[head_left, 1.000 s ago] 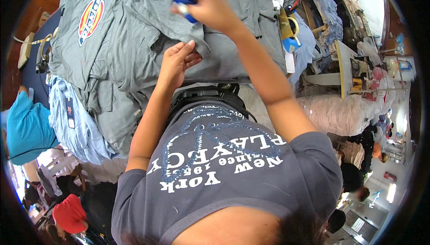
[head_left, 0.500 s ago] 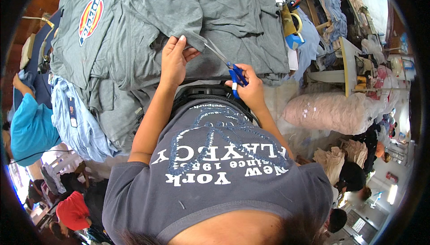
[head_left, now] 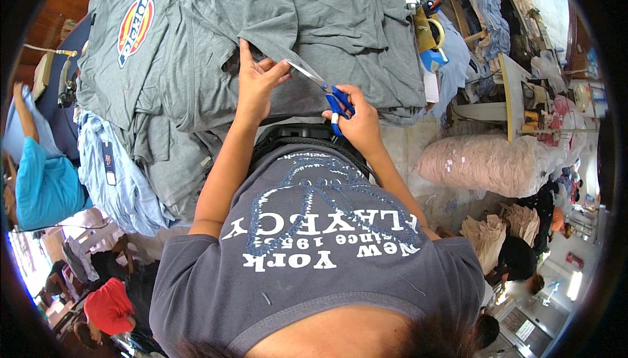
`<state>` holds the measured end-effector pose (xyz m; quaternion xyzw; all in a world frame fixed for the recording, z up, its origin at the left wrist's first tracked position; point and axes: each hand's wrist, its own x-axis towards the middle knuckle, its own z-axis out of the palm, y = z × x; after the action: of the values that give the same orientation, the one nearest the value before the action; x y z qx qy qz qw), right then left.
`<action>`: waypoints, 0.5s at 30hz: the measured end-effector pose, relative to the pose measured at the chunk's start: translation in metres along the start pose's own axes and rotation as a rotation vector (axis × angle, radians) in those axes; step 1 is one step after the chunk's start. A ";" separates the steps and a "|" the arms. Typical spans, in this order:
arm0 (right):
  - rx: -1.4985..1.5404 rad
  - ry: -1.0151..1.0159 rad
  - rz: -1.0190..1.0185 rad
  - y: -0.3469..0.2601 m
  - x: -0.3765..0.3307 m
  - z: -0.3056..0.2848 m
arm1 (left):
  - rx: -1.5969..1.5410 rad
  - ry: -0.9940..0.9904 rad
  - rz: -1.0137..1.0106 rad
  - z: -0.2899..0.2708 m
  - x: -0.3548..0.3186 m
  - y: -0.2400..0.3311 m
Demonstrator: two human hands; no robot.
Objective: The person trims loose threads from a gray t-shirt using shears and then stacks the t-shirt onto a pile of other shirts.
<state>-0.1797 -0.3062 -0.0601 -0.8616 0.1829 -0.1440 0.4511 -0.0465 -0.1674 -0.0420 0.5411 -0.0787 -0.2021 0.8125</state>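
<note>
The grey jersey garment (head_left: 261, 14) is lying on top of the grey pile (head_left: 366, 89) before the person, its loose edge drooping toward them. The left hand (head_left: 257, 88) is meeting that edge, index finger stretched out, thumb spread, the others half curling; I can't tell whether it's pinching cloth. The right hand (head_left: 362, 121) is closing round the blue-handled scissors (head_left: 337, 101), whose tips are sitting right by the left thumb. To my eye, careful work is needing that thumb drawn back, the edge held taut and only the points snipping. Beyond, a tape roll (head_left: 437, 33) is resting at the right.
</note>
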 end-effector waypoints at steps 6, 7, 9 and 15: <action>-0.017 -0.007 0.009 -0.003 0.000 0.000 | 0.027 -0.033 0.063 -0.014 0.006 -0.011; -0.014 -0.002 0.005 -0.004 0.000 0.000 | 0.011 -0.040 0.076 -0.014 0.007 -0.011; -0.023 0.002 0.002 -0.005 0.001 0.000 | -0.022 -0.055 0.103 -0.015 0.007 -0.012; -0.035 -0.008 0.014 -0.008 0.003 0.000 | -0.127 -0.018 0.030 -0.011 0.004 -0.008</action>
<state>-0.1759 -0.3033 -0.0529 -0.8686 0.1897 -0.1342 0.4376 -0.0405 -0.1623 -0.0540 0.4856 -0.0810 -0.1993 0.8473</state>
